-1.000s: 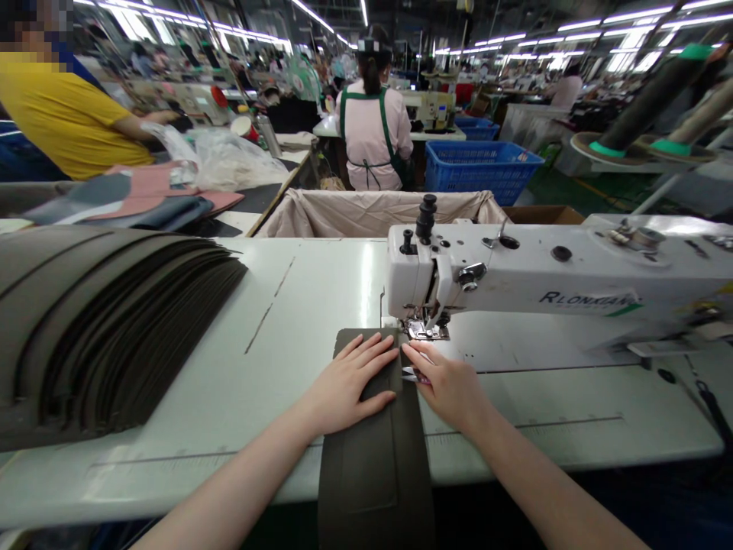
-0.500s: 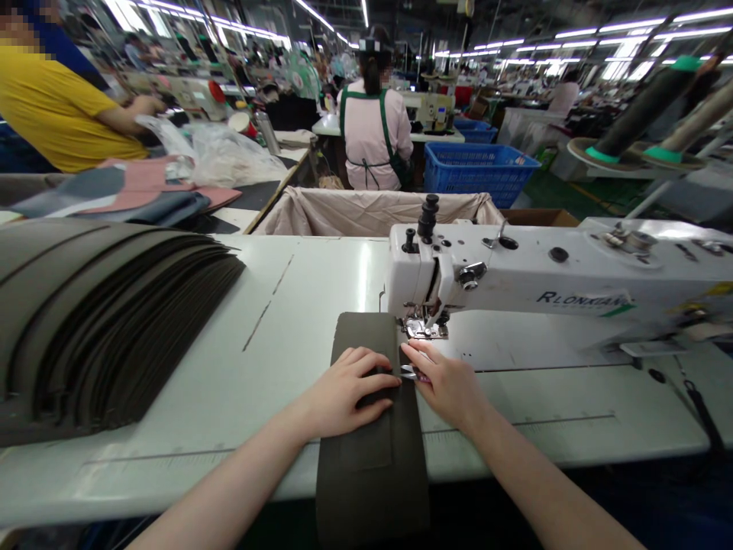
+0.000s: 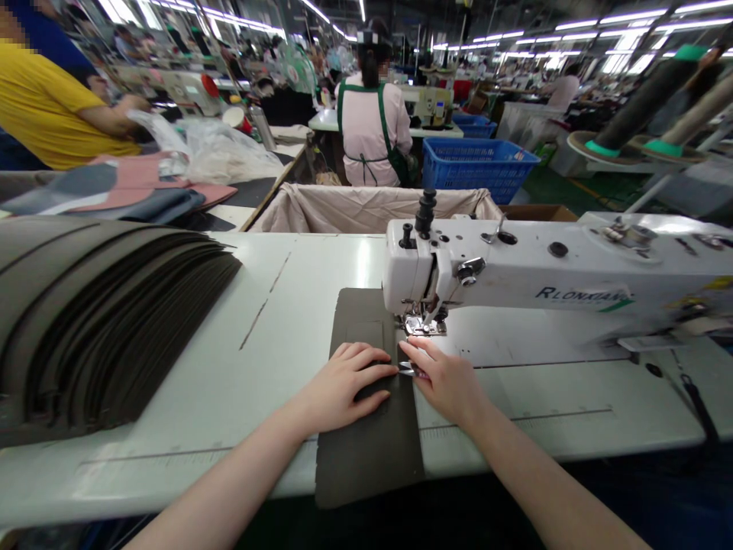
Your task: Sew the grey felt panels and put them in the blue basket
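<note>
A dark olive-grey fabric panel (image 3: 366, 451) lies lengthwise on the table, its right edge by the presser foot (image 3: 422, 325) of the white sewing machine (image 3: 515, 260). My left hand (image 3: 347, 386) rests on the panel with fingers spread, pressing it down. Beside the panel's right edge, just below the foot, my right hand (image 3: 450, 382) has small thread snips (image 3: 405, 368) tucked in it. The blades point left towards my left fingertips, and the handles are mostly hidden in the palm. My right index finger reaches close to the foot.
A fanned stack of similar dark panels (image 3: 114, 328) covers the table's left side. Behind the table stands a cloth-lined bin (image 3: 366, 206), with a blue basket (image 3: 475, 164) beyond. Thread cones (image 3: 641, 107) stand at right. Co-workers sit ahead and at far left.
The panel has slid away from me past the foot; its near end now shows at the table's front edge. Both hands stay in nearly the same places.
</note>
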Action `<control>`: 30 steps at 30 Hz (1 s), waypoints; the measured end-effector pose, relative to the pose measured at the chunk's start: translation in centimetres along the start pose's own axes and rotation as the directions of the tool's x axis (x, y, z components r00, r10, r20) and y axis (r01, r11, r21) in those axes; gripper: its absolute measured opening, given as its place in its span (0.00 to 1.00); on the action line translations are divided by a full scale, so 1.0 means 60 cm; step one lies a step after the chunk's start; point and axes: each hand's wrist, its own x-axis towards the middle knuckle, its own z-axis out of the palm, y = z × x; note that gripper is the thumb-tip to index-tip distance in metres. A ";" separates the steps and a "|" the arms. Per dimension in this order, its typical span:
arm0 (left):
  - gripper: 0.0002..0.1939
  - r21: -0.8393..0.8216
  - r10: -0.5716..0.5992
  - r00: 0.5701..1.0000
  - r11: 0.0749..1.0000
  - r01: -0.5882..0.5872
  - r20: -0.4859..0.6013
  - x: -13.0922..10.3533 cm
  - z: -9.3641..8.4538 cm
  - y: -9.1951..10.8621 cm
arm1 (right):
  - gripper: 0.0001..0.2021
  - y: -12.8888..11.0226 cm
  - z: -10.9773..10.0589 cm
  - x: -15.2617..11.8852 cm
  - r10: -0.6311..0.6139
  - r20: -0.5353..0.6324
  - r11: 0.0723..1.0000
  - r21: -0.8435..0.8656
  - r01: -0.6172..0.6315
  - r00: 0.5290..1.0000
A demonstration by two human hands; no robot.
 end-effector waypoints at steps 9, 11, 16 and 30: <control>0.17 0.012 -0.011 1.000 1.000 0.011 -0.009 -0.001 0.005 -0.004 | 0.25 0.001 0.001 0.000 0.002 0.004 1.000 -0.012 -0.002 1.000; 0.16 0.015 -0.016 1.000 1.000 0.016 -0.003 0.000 0.005 -0.004 | 0.24 0.001 0.001 0.000 -0.001 -0.003 1.000 -0.011 0.001 1.000; 0.16 0.012 -0.018 1.000 1.000 0.018 -0.002 0.000 0.006 -0.005 | 0.24 0.001 0.002 -0.001 -0.002 -0.008 1.000 -0.004 0.002 1.000; 0.16 -0.007 -0.033 0.999 0.999 0.033 -0.016 -0.001 0.012 -0.009 | 0.26 0.004 0.006 -0.001 -0.008 -0.007 1.000 0.001 0.008 1.000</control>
